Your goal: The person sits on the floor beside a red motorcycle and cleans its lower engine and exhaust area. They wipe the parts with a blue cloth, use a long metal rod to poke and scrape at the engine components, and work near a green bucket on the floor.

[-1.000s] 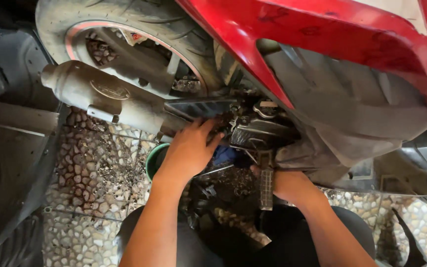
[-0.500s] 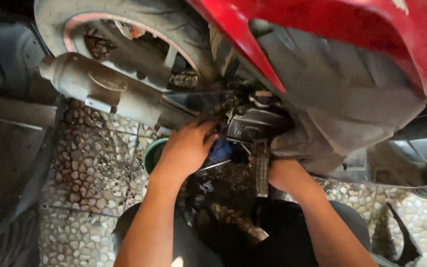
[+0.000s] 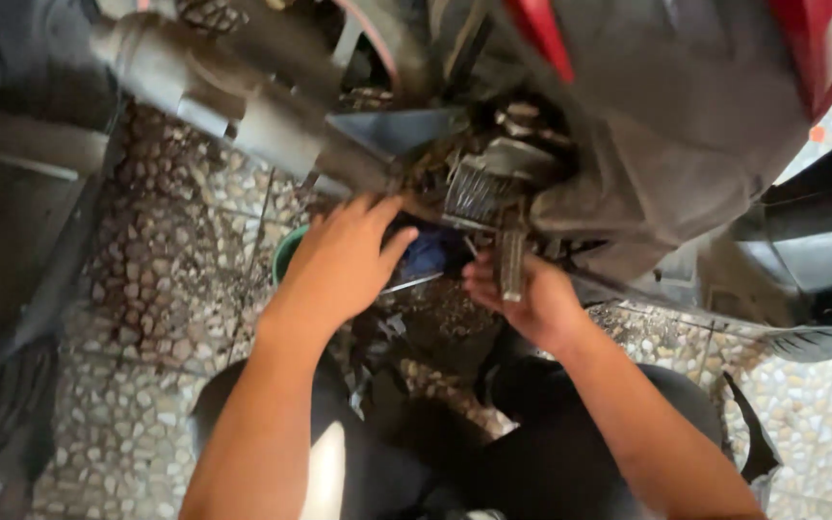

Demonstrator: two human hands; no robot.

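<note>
Left hand (image 3: 344, 265) spread open, reaching up under the finned engine block (image 3: 481, 191); right hand (image 3: 522, 299) sits nearer, just below it, wrapped round the upright footpeg (image 3: 510, 262).

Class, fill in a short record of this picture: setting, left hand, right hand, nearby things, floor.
setting: underside of a red scooter, seen from above
left hand: left hand spread over the engine area, beside the exhaust pipe
right hand: right hand around a ribbed foot peg
nearby things: green bowl under the left hand
floor: pebble floor
</note>
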